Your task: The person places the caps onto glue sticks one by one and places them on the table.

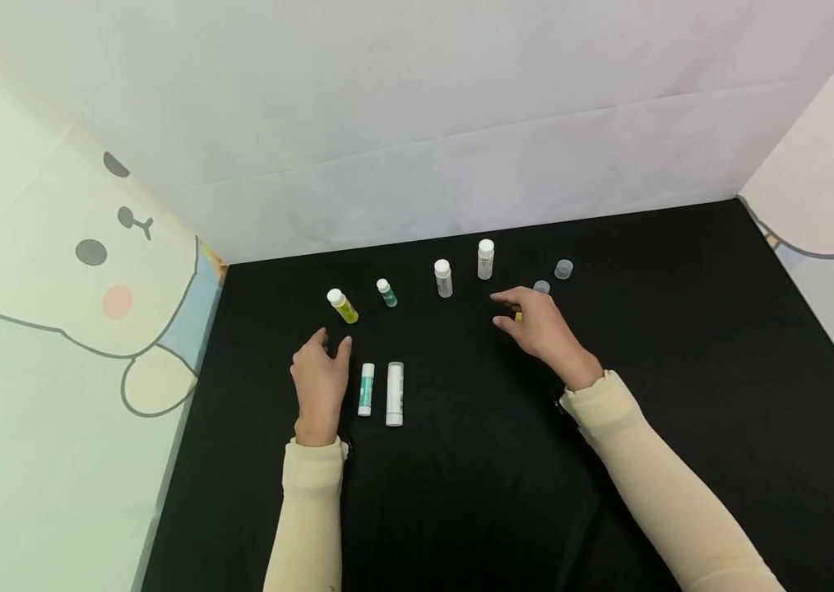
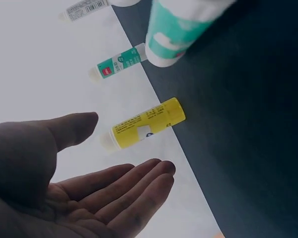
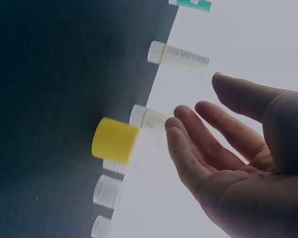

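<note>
My left hand (image 1: pixel 319 382) is held with thumb and fingers apart, nothing between them. Just beyond its fingertips stands a yellow glue stick (image 1: pixel 344 307) with a white top, also in the left wrist view (image 2: pixel 149 124). To the hand's right are a green-and-white glue stick (image 1: pixel 366 390) and a larger white one (image 1: pixel 395 395). The right hand (image 1: pixel 541 329) hovers with spread thumb and fingers, holding nothing. Partly hidden behind it is a yellow cap (image 3: pixel 114 141), plain in the right wrist view. Two white glue sticks (image 1: pixel 443 279) (image 1: pixel 486 261) stand up and left of this hand.
A small green glue stick (image 1: pixel 387 293) stands between the yellow and white ones. Clear caps (image 1: pixel 563 269) (image 1: pixel 541 287) sit beyond the right hand. The black tabletop (image 1: pixel 461 493) meets a pale cloth wall (image 1: pixel 417 189) at the back, with printed cloth at both sides.
</note>
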A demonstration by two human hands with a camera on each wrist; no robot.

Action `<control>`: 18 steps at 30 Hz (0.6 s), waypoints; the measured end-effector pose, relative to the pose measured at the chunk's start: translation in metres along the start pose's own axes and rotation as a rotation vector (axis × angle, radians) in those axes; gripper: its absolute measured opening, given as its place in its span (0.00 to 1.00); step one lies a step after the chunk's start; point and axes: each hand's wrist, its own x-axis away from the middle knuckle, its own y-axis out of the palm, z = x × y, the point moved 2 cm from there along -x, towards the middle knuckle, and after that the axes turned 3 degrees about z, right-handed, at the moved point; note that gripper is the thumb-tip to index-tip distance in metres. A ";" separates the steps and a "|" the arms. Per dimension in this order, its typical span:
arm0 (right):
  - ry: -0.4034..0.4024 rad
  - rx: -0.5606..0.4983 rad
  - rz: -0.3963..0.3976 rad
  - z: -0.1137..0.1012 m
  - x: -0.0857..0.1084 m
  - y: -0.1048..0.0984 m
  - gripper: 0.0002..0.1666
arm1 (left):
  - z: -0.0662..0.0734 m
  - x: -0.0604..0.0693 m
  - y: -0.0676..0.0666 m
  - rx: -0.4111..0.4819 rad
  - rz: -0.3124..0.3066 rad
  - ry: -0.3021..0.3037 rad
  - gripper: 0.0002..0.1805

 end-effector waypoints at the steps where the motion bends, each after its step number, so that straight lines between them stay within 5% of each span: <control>1: 0.006 -0.002 0.001 0.001 0.000 -0.001 0.25 | 0.000 -0.002 0.000 0.002 -0.004 -0.002 0.29; 18: 0.022 -0.007 0.047 0.015 0.004 -0.017 0.25 | -0.007 -0.022 0.008 0.053 0.016 0.015 0.29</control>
